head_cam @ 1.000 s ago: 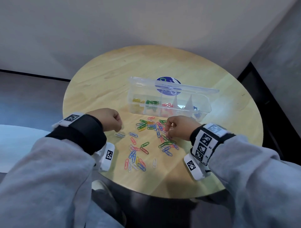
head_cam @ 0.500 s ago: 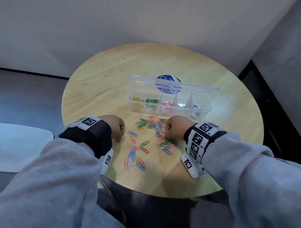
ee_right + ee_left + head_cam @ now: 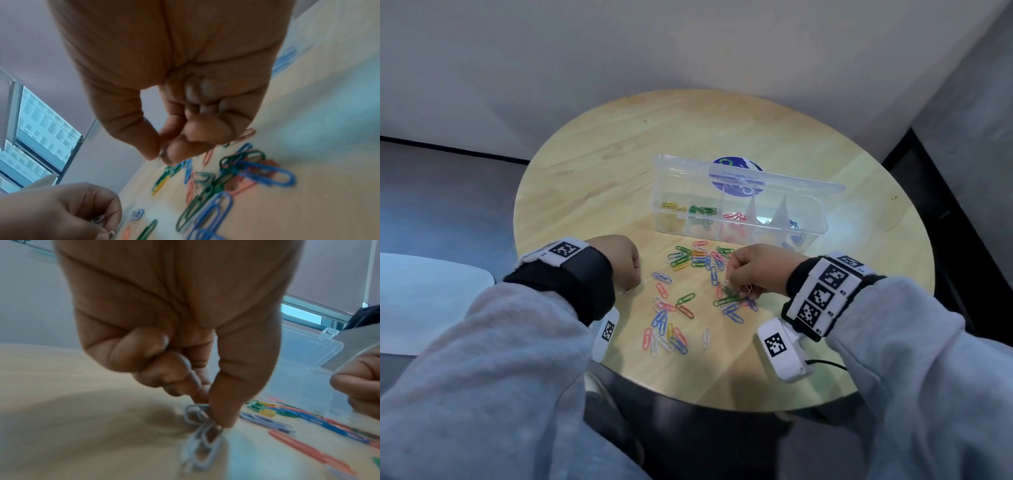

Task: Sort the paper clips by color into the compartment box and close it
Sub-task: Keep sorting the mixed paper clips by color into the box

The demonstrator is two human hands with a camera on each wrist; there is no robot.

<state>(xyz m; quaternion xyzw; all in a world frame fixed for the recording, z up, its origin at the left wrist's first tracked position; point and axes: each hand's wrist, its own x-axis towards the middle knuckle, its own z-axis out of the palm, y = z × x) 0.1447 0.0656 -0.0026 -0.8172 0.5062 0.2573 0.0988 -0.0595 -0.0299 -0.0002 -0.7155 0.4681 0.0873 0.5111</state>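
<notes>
Left hand [image 3: 176, 331]: fingers curled, thumb and forefinger pinching a small linked bunch of white paper clips [image 3: 202, 439] that lies on the table [image 3: 592, 178]; the clips trail below the thumb tip, so the hold looks light, probably for lifting them off the wood.

Right hand [image 3: 756, 270]: fingers curled, tips pinched on what appear to be white clips [image 3: 739, 287] held just above the scattered heap; in the right wrist view thumb and forefinger meet on something small and blurred, so the exact catch is uncertain.

Loose clips [image 3: 681, 298]: red, blue, green, yellow and white, spread on the table between the two hands and the box, near the front edge. Judgement: many remain unsorted.

Compartment box [image 3: 736, 229]: clear plastic, just behind the heap, lid [image 3: 750, 174] standing open at the back, so every compartment can be reached from the front. Yellow, green and red clips lie in the left three compartments; dark, perhaps blue, clips at the far right; the compartment between looks nearly bare.

Room: bare wood lies left of and behind the box; nothing stands between the hands and its front wall. The heap's nearest clips lie close to the table's front edge, so sweeping could push them off.
</notes>
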